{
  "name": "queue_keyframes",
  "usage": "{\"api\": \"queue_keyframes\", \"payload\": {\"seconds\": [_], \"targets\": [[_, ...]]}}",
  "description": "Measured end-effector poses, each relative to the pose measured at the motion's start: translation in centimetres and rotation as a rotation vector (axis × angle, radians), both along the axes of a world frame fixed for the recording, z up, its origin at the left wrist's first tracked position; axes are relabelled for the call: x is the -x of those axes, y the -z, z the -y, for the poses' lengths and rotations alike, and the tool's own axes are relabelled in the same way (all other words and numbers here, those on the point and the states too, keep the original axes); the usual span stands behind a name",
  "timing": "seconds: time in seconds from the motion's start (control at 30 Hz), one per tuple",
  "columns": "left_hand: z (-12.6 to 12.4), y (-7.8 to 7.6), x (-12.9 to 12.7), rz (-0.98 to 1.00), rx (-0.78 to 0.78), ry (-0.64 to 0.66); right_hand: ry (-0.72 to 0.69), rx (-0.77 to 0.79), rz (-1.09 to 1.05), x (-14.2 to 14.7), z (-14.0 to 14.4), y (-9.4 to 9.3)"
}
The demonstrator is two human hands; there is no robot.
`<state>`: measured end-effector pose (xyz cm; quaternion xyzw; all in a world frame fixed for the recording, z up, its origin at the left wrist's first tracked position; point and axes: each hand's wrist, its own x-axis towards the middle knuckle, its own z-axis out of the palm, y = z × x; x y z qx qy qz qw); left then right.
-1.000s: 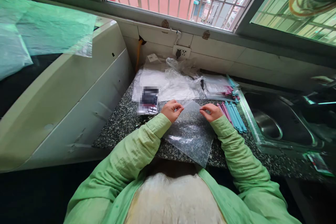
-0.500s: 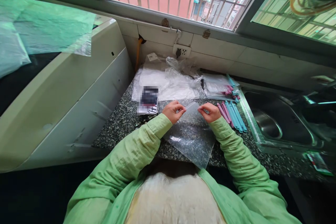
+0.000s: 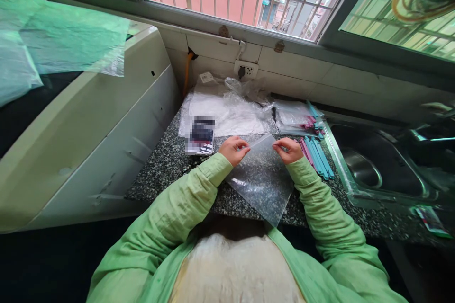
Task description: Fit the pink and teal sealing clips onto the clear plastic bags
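A clear plastic bag [image 3: 265, 175] hangs between my hands over the front of the counter, its lower corner reaching past the edge. My left hand [image 3: 233, 150] is closed, pinching the bag's top edge at its left end. At the right end of that edge, my right hand [image 3: 288, 150] pinches the plastic between thumb and finger. Just right of my right hand lie several flat pink and blue strips [image 3: 320, 156] side by side. Behind them sits a stack of clear bags [image 3: 291, 116] with more such strips on top.
A large heap of clear plastic [image 3: 227, 109] covers the back of the speckled counter [image 3: 159, 165]. A phone-like object [image 3: 202, 136], partly blurred out, lies at its front left. The steel sink [image 3: 366, 165] is at right, a pale appliance [image 3: 117, 99] at left. A socket [image 3: 247, 68] is on the wall.
My right hand has shifted slightly to the right along the bag's top edge, and the hands are farther apart. My left hand has barely moved.
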<state>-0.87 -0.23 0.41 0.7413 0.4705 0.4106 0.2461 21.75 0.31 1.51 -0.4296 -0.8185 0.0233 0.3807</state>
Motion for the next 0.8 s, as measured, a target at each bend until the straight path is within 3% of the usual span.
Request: {"api": "queue_keyframes", "payload": {"seconds": [0.2,0.4,0.8], "targets": [[-0.1,0.1,0.1,-0.041,0.043,-0.015,0.107,0.032,-0.087,-0.8,0.0,0.2],[0.0,0.1,0.1,-0.043,0.03,-0.047,0.072,-0.031,-0.066,-0.7,-0.2,0.1],[-0.3,0.4,-0.1,0.007,0.107,-0.14,0.005,-0.189,0.016,0.7,1.1,-2.6]]}}
